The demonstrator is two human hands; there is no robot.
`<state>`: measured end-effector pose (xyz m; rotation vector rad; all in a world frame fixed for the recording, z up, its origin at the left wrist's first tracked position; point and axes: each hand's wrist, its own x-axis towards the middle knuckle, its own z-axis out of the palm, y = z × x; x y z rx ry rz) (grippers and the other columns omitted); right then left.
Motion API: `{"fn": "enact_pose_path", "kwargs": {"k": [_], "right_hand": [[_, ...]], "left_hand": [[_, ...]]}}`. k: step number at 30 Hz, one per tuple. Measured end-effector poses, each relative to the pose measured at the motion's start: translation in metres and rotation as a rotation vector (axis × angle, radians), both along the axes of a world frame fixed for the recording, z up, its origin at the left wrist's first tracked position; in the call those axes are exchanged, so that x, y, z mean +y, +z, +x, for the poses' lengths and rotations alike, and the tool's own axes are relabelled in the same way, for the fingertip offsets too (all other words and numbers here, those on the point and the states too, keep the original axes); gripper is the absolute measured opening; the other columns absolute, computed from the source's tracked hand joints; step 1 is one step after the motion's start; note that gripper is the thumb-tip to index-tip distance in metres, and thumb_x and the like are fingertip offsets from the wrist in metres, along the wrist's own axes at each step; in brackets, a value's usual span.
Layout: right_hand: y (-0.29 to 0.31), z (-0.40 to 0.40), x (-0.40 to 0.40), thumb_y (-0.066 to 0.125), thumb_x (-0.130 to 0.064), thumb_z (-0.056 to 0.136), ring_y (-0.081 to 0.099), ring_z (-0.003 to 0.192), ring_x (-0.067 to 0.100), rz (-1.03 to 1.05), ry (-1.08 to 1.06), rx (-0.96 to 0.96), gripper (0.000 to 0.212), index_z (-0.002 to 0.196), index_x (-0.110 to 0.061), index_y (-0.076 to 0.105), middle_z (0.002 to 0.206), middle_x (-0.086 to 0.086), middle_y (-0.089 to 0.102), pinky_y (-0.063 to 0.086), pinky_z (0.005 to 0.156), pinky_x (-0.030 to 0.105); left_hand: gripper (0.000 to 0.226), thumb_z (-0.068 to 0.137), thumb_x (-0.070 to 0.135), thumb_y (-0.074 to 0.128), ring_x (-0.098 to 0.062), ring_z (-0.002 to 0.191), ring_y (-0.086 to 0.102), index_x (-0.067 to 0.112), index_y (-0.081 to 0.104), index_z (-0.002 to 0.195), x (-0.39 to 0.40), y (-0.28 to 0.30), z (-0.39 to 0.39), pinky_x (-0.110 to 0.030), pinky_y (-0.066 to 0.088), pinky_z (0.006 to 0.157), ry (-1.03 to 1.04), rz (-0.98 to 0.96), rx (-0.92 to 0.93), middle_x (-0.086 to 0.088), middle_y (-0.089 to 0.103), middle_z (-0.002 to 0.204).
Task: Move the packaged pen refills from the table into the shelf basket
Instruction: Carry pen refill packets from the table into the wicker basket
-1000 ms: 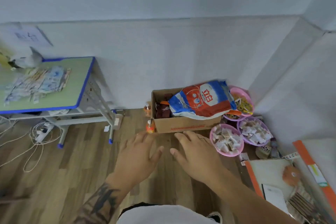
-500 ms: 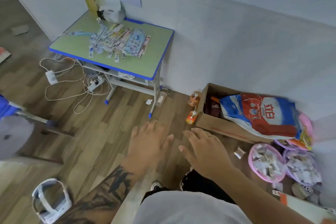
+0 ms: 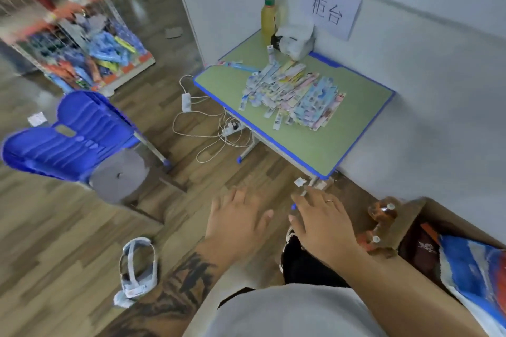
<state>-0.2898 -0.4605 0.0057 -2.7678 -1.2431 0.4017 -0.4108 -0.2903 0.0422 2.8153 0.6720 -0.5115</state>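
A heap of packaged pen refills (image 3: pixel 293 96), long flat colourful packs, lies on the green table with blue edging (image 3: pixel 325 142) against the wall. A wire shelf basket (image 3: pixel 82 44) full of blue and orange packs stands at the upper left, blurred. My left hand (image 3: pixel 238 221) and my right hand (image 3: pixel 320 224) hover side by side over the wooden floor, palms down, fingers spread and holding nothing. Both are well short of the table.
A blue plastic chair (image 3: pixel 71 134) and a grey round stool (image 3: pixel 120 175) stand on the left. White cables and a power strip (image 3: pixel 219 128) lie under the table. A cardboard box (image 3: pixel 410 221) with bottles and a blue bag sits at right. A white strap object (image 3: pixel 137 268) lies on the floor.
The view has swung left: the table now sits centre-right, and the shelf basket and blue chair have come into sight. The box has slid to the right edge. Both hands stay open.
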Motion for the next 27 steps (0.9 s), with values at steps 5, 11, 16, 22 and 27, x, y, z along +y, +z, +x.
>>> {"fn": "enact_pose_path", "kwargs": {"k": [5, 11, 16, 22, 27], "right_hand": [[-0.008, 0.082, 0.042, 0.057, -0.047, 0.089, 0.067, 0.114, 0.033, -0.089, 0.006, 0.015, 0.037, 0.111, -0.021, 0.074, 0.130, 0.014, 0.066, 0.053, 0.097, 0.048], [-0.025, 0.159, 0.067, 0.068, -0.039, 0.088, 0.063, 0.118, 0.038, -0.064, -0.024, 0.044, 0.043, 0.126, -0.020, 0.068, 0.134, 0.018, 0.063, 0.051, 0.099, 0.051], [-0.042, 0.201, 0.084, 0.072, -0.023, 0.083, 0.063, 0.118, 0.041, -0.060, -0.121, 0.091, 0.039, 0.122, -0.017, 0.069, 0.133, 0.021, 0.064, 0.049, 0.100, 0.053], [-0.045, 0.238, 0.108, 0.047, 0.002, 0.094, 0.040, 0.144, 0.035, -0.084, -0.289, 0.237, 0.059, 0.150, -0.017, 0.047, 0.157, 0.017, 0.039, 0.036, 0.113, 0.044], [-0.045, 0.265, 0.145, 0.044, 0.005, 0.096, 0.043, 0.138, 0.035, -0.061, -0.502, 0.382, 0.053, 0.145, -0.012, 0.050, 0.157, 0.015, 0.039, 0.049, 0.103, 0.047]], "left_hand": [[0.057, 0.104, 0.063, 0.027, -0.026, 0.149, 0.033, 0.038, 0.029, 0.156, 0.040, -0.004, 0.083, -0.051, 0.026, 0.119, 0.026, 0.033, 0.033, 0.000, 0.030, 0.165], [0.057, 0.101, 0.059, 0.041, -0.026, 0.139, 0.046, 0.036, 0.038, 0.154, 0.057, -0.025, 0.161, -0.049, 0.038, 0.111, 0.013, 0.034, 0.073, 0.004, 0.046, 0.155], [0.055, 0.104, 0.055, 0.039, -0.027, 0.144, 0.040, 0.032, 0.038, 0.154, 0.080, -0.035, 0.215, -0.046, 0.035, 0.112, -0.108, -0.015, 0.095, -0.002, 0.041, 0.158], [0.059, 0.106, 0.058, 0.031, -0.028, 0.155, 0.020, 0.033, 0.026, 0.159, 0.125, -0.056, 0.294, -0.056, 0.017, 0.123, -0.299, -0.074, 0.153, -0.004, 0.023, 0.168], [0.057, 0.105, 0.058, 0.036, -0.028, 0.153, 0.025, 0.033, 0.033, 0.156, 0.167, -0.064, 0.364, -0.057, 0.014, 0.123, -0.435, -0.122, 0.096, -0.004, 0.030, 0.165]]}}
